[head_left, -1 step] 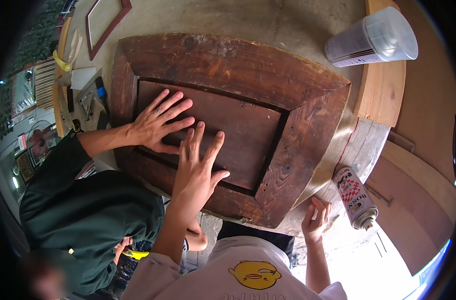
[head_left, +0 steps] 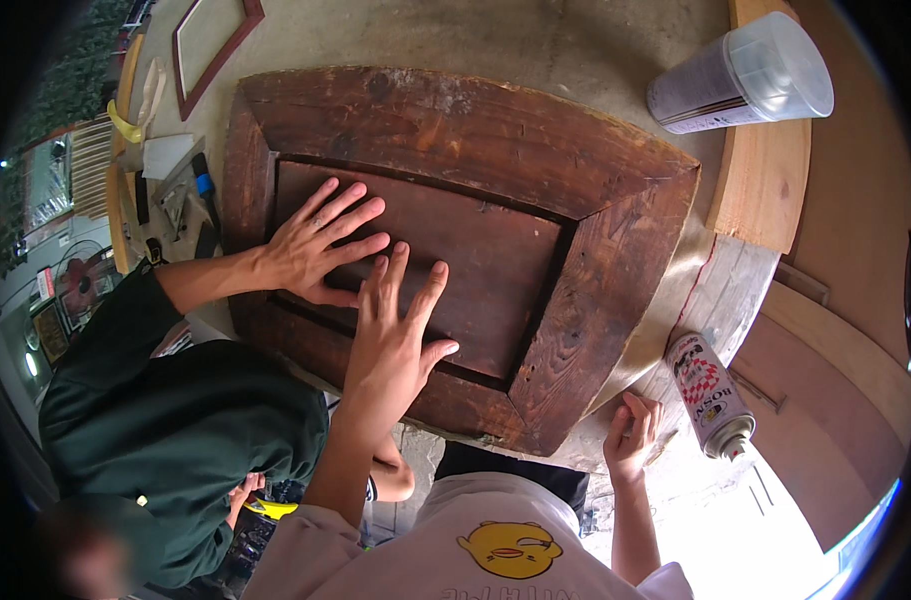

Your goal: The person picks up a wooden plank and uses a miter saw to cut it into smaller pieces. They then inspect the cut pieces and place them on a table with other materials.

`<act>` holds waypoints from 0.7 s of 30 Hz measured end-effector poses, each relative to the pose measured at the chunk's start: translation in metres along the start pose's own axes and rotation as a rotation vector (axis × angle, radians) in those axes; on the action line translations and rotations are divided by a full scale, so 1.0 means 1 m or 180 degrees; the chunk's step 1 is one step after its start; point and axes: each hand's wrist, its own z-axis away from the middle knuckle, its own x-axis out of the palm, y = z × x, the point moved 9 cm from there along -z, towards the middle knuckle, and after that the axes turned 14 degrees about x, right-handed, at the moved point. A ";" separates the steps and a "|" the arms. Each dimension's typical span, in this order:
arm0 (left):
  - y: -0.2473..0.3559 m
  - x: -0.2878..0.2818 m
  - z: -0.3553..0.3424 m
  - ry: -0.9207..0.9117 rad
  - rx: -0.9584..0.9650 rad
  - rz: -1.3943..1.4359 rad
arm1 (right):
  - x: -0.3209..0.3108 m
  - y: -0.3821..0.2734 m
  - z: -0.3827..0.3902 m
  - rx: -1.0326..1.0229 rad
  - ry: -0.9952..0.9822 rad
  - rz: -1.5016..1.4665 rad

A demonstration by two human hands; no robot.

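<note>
My left hand (head_left: pixel 390 340) lies on the dark brown wooden panel (head_left: pixel 505 265) with its fingers spread, holding nothing. Around the panel runs a wide, worn wooden frame (head_left: pixel 455 110) with one arched edge. Just left of mine, a co-worker's hand (head_left: pixel 320 245) presses on the same panel, fingers also spread. My right hand (head_left: pixel 631 440) is at the near right edge of the table, fingers loosely curled in, with no object visible in them. Close to its right is a printed spray can (head_left: pixel 710 395), its nozzle toward me.
A clear-topped plastic container (head_left: pixel 740 75) stands at the far right beside a wooden board (head_left: pixel 765 190). A small reddish frame (head_left: pixel 215 55) lies far left. Hand tools, one a blue-banded brush (head_left: pixel 205 190), lie left of the panel. A co-worker in dark green (head_left: pixel 185 430) leans in at left.
The fingers of my right hand have shifted slightly. My left hand, the co-worker's hand and the panel have kept their places.
</note>
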 end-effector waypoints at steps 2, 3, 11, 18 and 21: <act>-0.002 -0.001 -0.004 0.0019 0.0023 -0.0008 | 0.007 0.000 -0.004 -0.0132 0.0004 0.0181; -0.001 -0.001 -0.004 0.0026 0.0023 -0.0017 | 0.007 0.001 -0.004 -0.0138 0.0032 0.0196; 0.004 -0.003 -0.005 0.0064 -0.0043 -0.0043 | 0.010 0.007 -0.001 -0.0185 0.0178 0.0243; 0.005 -0.006 -0.005 0.0115 -0.0069 0.0045 | 0.010 0.006 -0.002 -0.0242 0.0242 0.0217; 0.004 -0.005 -0.004 0.0161 -0.0051 0.0058 | 0.011 0.008 -0.001 -0.0189 0.0139 0.0228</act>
